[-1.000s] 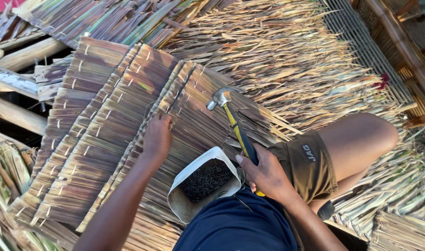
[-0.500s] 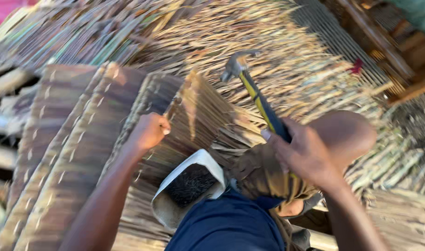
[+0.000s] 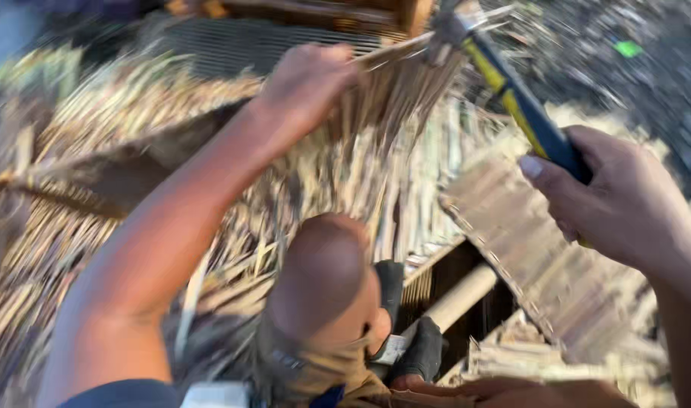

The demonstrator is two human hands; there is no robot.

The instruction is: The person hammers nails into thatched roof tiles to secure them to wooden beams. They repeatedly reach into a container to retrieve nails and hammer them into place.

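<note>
Left hand [image 3: 307, 87]: closed on the near edge of a dry thatch panel [image 3: 406, 91], at the roof's far edge | Right hand [image 3: 610, 196]: gripping a hammer [image 3: 511, 94], handle slanting up-left, head beside the panel | Relation: left hand nearer the panel; hammer head right of it | Knee [image 3: 319, 279] below.

Left hand [image 3: 309, 85] has reached forward gripping thatch [image 3: 394, 94], hammer [image 3: 511, 94] raised higher
</note>
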